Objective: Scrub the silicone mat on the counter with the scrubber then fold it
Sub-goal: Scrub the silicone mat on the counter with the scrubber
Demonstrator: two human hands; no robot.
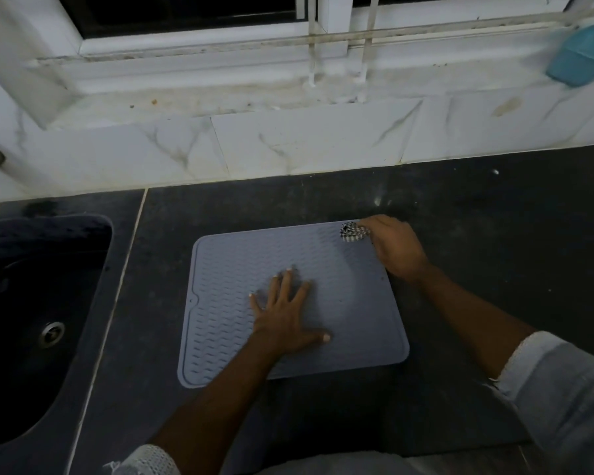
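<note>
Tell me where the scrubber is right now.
In the head view, the striped wire scrubber sits on the far right corner of the grey ridged silicone mat, gripped by the right hand.

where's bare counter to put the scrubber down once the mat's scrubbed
Bare dark counter lies right of the mat, and a strip between mat and wall tiles. The mat is crowded: left hand flat on it, right hand gripping the scrubber.

Two bare forearms in pushed-up pale sleeves

The left sleeve [144, 461] shows a white mesh-textured cuff; the right sleeve [559, 382] is pale grey-white with a similar cuff. Fingernails look light-tipped.
</note>
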